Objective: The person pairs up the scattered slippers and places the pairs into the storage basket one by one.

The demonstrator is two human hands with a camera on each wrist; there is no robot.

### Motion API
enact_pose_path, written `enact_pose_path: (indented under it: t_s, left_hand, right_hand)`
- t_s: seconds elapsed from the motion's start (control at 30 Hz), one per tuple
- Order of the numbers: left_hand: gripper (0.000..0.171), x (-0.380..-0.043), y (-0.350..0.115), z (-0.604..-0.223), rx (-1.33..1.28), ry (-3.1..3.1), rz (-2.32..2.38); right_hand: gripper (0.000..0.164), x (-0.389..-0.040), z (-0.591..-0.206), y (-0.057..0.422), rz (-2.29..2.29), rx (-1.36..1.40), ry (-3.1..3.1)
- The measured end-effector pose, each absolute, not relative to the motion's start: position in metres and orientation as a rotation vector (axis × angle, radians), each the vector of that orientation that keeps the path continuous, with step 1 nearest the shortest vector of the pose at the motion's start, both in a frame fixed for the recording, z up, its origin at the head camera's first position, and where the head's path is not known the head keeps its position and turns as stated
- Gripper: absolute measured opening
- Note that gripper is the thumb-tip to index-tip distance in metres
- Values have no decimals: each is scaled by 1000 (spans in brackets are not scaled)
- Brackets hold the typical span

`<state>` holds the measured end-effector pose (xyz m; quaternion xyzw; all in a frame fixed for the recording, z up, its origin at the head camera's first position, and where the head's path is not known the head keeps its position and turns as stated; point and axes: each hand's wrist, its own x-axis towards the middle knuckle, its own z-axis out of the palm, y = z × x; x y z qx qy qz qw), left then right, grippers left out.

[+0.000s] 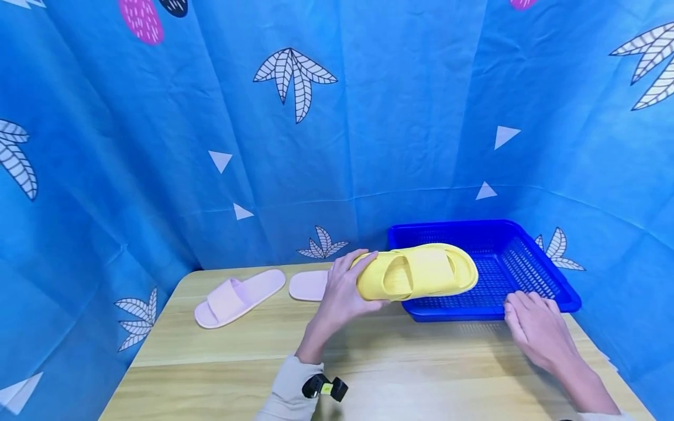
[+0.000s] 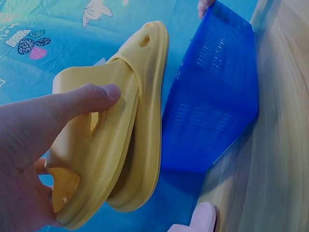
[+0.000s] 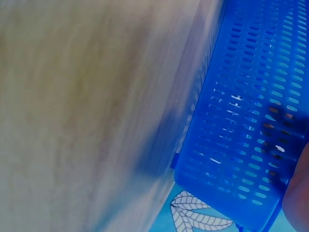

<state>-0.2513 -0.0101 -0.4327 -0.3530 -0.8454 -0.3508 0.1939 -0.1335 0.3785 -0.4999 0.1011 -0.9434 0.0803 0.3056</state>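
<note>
My left hand (image 1: 344,289) holds a pair of yellow slippers (image 1: 429,270) in the air, fingers on one side and thumb on the other. In the left wrist view the two yellow slippers (image 2: 140,159) lie pressed together, with the thumb across the nearer one. In the head view they overlap the left part of a blue plastic basket (image 1: 458,313). The right hand (image 1: 539,327) grips that basket's rim at the front right corner, fingers curled over it. Perforated basket wall (image 3: 241,121) fills the right side of the right wrist view.
On the wooden table (image 1: 210,374) two pale pink slippers lie to the left: one pink slipper (image 1: 239,298) slanted, the other pink slipper (image 1: 305,285) partly hidden behind my left hand. A blue patterned curtain (image 1: 368,146) hangs around the table's back and sides.
</note>
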Motion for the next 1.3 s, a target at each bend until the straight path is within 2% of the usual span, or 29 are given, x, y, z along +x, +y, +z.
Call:
enact_pose_path:
  t_s: [1.3]
  left_hand:
    - [92, -266, 69, -403, -1004, -2545, -1056]
  right_hand:
    - [18, -137, -500, 383, 220, 332, -2452]
